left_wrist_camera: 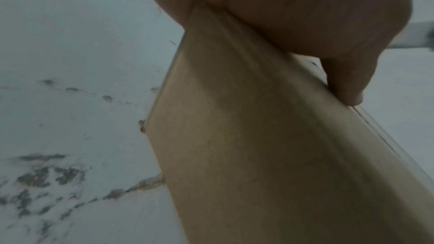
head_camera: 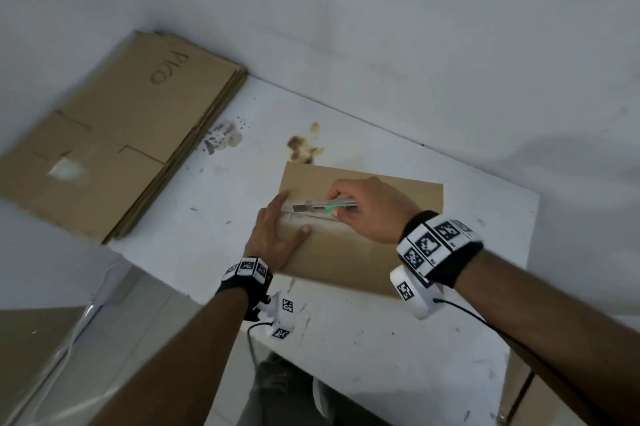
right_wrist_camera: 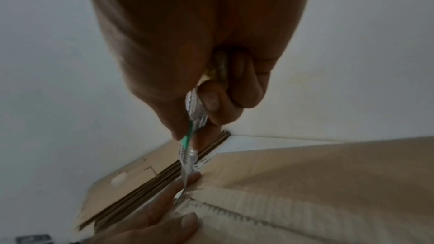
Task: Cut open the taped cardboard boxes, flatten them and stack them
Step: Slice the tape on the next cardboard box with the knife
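I see a brown taped cardboard box (head_camera: 374, 252) sitting on the stained white table top (head_camera: 381, 356), near its middle, with the clear tape strip (head_camera: 332, 223) running along the box's top seam. My left hand (head_camera: 275, 235) lies flat over the box's left end, fingers straight and together, thumb laid across the tape, pressing the box down; in the left wrist view the palm (left_wrist_camera: 293, 16) sits on the top edge and the box's side wall (left_wrist_camera: 270, 155) drops to the table. My right hand (head_camera: 367, 209) is curled round a slim clear-bodied utility knife with a green slider (head_camera: 323, 207), fingers and thumb pinching its handle. In the right wrist view the knife's blade (right_wrist_camera: 184, 178) points down at the left end of the taped seam, just beside the left fingers (right_wrist_camera: 164, 198), and the tape behind it looks wrinkled and split. A stack of flattened brown cardboard sheets (head_camera: 114, 141) lies at the table's far left corner against the white wall (head_camera: 415, 27), well apart from the box.
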